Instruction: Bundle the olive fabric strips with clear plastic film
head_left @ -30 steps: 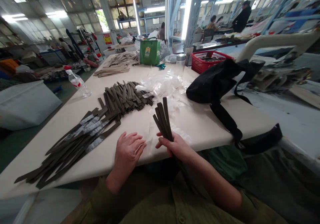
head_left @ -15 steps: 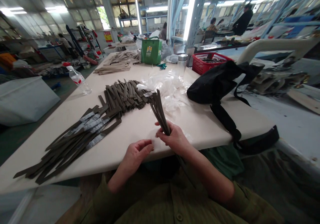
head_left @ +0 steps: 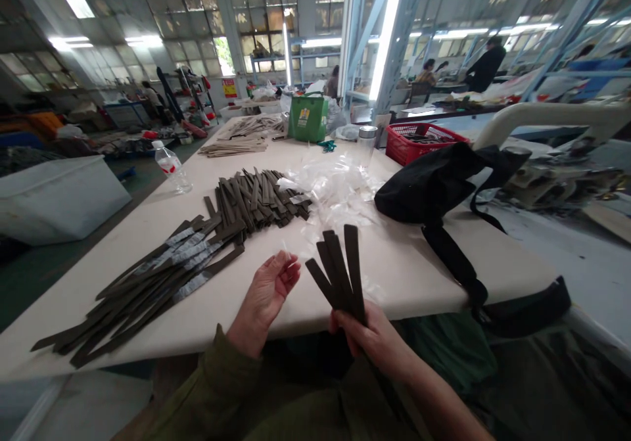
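Several dark grey-brown fabric strips [head_left: 340,277] fan out upward from my right hand [head_left: 372,339], whose fingers are closed round their lower part. My left hand [head_left: 269,296] is raised to the left of them, thumb and fingers pinched together. A faint whitish bit shows at its fingertips, too small to name. Beyond the hands lies a heap of loose dark strips [head_left: 251,198]. Bundles of similar strips [head_left: 162,283], wrapped with whitish bands, rest on the left of the table [head_left: 197,326]. Crumpled clear plastic film [head_left: 335,185] spreads right of the heap.
A black bag [head_left: 419,185] with a hanging strap lies at the right. Farther back stand a red basket [head_left: 414,142], a clear jar [head_left: 365,144], a green bag [head_left: 308,117] and a plastic bottle [head_left: 171,166]. A sewing machine [head_left: 557,158] is at far right.
The strips in my right hand have come lower and nearer, and have spread into a fan. My left hand has risen, its fingers now pinched upward. The view has tilted up slightly.
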Motion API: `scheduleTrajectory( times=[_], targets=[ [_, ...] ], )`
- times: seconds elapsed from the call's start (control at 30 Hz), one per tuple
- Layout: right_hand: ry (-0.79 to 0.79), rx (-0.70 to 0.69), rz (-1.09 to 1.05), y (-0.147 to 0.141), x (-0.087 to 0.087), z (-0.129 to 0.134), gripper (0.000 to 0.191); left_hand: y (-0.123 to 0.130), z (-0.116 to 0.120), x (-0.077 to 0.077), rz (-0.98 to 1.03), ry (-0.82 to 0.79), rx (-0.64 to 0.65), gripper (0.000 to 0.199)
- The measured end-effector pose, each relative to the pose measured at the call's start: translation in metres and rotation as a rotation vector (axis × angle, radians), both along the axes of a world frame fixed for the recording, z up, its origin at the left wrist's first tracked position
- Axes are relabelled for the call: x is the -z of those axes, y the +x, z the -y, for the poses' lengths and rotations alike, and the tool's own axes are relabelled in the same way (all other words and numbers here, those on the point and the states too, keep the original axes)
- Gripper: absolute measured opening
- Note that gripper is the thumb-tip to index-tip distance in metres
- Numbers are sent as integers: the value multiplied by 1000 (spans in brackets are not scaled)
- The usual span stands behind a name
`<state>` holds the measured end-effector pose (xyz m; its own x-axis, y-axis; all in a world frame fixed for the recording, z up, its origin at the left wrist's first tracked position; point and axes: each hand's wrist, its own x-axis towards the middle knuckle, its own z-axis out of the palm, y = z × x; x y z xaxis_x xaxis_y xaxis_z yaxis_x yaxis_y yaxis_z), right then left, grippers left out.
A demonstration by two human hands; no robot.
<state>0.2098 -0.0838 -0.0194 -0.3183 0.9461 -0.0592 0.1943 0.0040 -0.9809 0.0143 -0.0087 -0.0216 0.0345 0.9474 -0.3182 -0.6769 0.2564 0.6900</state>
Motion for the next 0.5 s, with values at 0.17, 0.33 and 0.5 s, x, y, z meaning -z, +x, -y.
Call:
scheduleTrajectory(
  times=[0.17, 0.33, 0.5],
  targets=[
    [-32, 79, -13, 0, 13, 8, 32, 15, -1, -11, 46, -5, 29, 22],
    [15, 126, -13, -3, 10, 2, 24, 27, 7, -14, 21, 40, 91, 25],
    [27, 116, -31, -8, 8, -6, 16, 35, 17, -6, 18, 57, 163, 26]
  ],
)
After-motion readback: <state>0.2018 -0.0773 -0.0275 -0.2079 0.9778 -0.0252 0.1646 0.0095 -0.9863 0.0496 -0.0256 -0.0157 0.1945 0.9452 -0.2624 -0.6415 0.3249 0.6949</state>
